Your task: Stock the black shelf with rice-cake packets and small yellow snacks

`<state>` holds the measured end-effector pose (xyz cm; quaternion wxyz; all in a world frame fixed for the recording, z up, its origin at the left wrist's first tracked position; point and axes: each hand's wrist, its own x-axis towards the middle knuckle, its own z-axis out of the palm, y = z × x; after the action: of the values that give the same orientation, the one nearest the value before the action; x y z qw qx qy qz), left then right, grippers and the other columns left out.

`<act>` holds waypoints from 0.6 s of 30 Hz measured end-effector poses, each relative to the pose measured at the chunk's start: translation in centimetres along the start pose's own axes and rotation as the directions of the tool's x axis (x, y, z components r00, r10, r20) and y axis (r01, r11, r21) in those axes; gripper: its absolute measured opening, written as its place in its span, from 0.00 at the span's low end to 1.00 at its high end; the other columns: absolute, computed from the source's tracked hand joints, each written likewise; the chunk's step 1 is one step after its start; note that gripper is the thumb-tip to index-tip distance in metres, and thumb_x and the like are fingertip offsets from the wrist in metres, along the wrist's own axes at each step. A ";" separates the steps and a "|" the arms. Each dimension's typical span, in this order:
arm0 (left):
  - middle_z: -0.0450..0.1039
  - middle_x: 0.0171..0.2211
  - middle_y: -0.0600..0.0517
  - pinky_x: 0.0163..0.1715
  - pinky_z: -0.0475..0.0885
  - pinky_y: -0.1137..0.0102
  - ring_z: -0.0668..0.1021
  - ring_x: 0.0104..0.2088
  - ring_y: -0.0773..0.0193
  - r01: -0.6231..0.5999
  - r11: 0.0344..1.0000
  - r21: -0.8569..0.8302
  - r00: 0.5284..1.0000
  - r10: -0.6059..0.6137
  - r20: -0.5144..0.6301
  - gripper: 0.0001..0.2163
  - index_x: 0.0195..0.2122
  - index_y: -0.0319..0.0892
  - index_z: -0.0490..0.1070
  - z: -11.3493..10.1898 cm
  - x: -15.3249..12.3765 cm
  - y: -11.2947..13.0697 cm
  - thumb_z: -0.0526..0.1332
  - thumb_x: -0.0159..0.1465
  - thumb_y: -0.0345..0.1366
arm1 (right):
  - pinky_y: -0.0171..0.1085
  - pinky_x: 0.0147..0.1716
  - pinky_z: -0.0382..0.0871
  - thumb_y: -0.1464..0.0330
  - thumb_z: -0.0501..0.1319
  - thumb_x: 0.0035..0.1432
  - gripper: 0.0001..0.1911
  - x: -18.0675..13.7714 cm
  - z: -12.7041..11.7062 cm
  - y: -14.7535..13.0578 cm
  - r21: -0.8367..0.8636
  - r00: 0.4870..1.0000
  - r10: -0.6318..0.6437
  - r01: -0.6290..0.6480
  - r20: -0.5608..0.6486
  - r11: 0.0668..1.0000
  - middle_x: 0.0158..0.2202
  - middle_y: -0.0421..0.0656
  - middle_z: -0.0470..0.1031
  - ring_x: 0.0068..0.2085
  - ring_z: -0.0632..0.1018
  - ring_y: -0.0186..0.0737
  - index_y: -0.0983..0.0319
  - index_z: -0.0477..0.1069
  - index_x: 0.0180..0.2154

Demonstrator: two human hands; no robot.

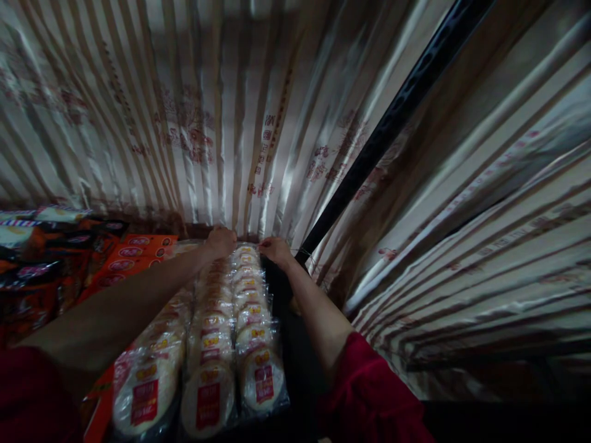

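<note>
Three rows of round, flat, pale food in clear wrappers with red and yellow labels run away from me; the packs [210, 397] overlap on edge in each row. At the far end of the middle row is my left hand [221, 242], its fingers curled and closed. My right hand [276, 251] is at the far end of the right row, fingers pinched together beside the rearmost wrapped pack [247, 251]. The dim light and small size hide what either hand grips. Both forearms stretch forward over the display, in dark red sleeves.
Orange boxes [133, 252] and dark snack bags [60, 240] lie to the left. A shiny striped printed curtain [265, 141] hangs behind the rows and along the right. A dark post [378, 132] slants down near my right hand. Dark surface [295, 351] lies right of the packs.
</note>
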<state>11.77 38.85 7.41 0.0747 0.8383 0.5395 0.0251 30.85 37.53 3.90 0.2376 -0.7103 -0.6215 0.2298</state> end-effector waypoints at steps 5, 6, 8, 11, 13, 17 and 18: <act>0.76 0.46 0.50 0.47 0.68 0.70 0.75 0.48 0.61 0.135 0.984 -0.115 0.990 -0.132 0.040 0.12 0.44 0.44 0.73 -0.2 -0.2 0.4 0.54 0.61 0.34 | 0.31 0.30 0.69 0.69 0.65 0.47 0.01 0.3 1.0 0.7 0.147 0.999 0.006 0.000 -0.044 0.989 0.25 0.38 0.78 0.28 0.77 0.35 0.59 0.76 0.26; 0.76 0.46 0.51 0.46 0.68 0.70 0.75 0.48 0.61 0.142 0.982 -0.123 0.990 -0.138 0.043 0.13 0.45 0.45 0.73 -0.3 -0.2 0.5 0.54 0.61 0.34 | 0.31 0.30 0.70 0.69 0.65 0.47 0.01 0.4 1.2 0.8 0.163 0.999 0.007 0.002 -0.054 0.987 0.25 0.38 0.78 0.28 0.77 0.35 0.59 0.76 0.26; 0.75 0.48 0.51 0.46 0.69 0.70 0.75 0.49 0.61 0.142 0.983 -0.112 0.989 -0.138 0.050 0.14 0.46 0.46 0.72 -0.5 -0.2 0.7 0.54 0.61 0.34 | 0.31 0.30 0.70 0.68 0.65 0.47 0.01 0.5 1.4 1.0 0.183 0.998 0.008 0.004 -0.069 0.983 0.25 0.37 0.77 0.28 0.76 0.34 0.58 0.75 0.26; 0.76 0.47 0.50 0.46 0.69 0.69 0.75 0.49 0.60 0.129 0.988 -0.090 0.990 -0.122 0.073 0.13 0.44 0.45 0.74 -0.9 -0.2 1.1 0.55 0.60 0.33 | 0.31 0.30 0.70 0.68 0.64 0.47 0.01 0.6 1.6 1.0 0.208 0.997 0.014 0.003 -0.081 0.978 0.23 0.35 0.77 0.27 0.76 0.33 0.58 0.75 0.26; 0.76 0.47 0.49 0.46 0.70 0.69 0.76 0.48 0.60 0.128 0.986 -0.109 0.989 -0.119 0.085 0.13 0.44 0.44 0.75 -1.2 -0.3 1.2 0.55 0.60 0.33 | 0.31 0.29 0.70 0.68 0.63 0.47 0.02 0.6 1.6 0.9 0.237 0.996 0.012 0.008 -0.083 0.971 0.23 0.36 0.76 0.26 0.75 0.33 0.58 0.75 0.25; 0.76 0.47 0.48 0.44 0.70 0.69 0.76 0.47 0.59 0.132 0.979 -0.153 0.990 -0.122 0.076 0.13 0.44 0.43 0.75 -1.4 -0.5 1.2 0.54 0.61 0.33 | 0.32 0.28 0.70 0.69 0.63 0.48 0.03 0.4 1.7 0.6 0.274 0.997 0.002 0.018 -0.072 0.961 0.22 0.37 0.76 0.25 0.75 0.34 0.59 0.74 0.24; 0.76 0.47 0.48 0.44 0.70 0.70 0.76 0.47 0.59 0.138 0.978 -0.158 0.989 -0.127 0.075 0.13 0.43 0.43 0.75 -1.4 -0.5 1.2 0.54 0.61 0.33 | 0.32 0.28 0.70 0.69 0.63 0.48 0.03 0.3 1.7 0.5 0.272 0.997 0.005 0.014 -0.071 0.962 0.22 0.38 0.76 0.25 0.75 0.34 0.59 0.74 0.24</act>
<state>12.51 38.05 8.95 0.1616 0.7920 0.5876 0.0371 30.21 37.85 2.26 0.3554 -0.6772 -0.5768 0.2871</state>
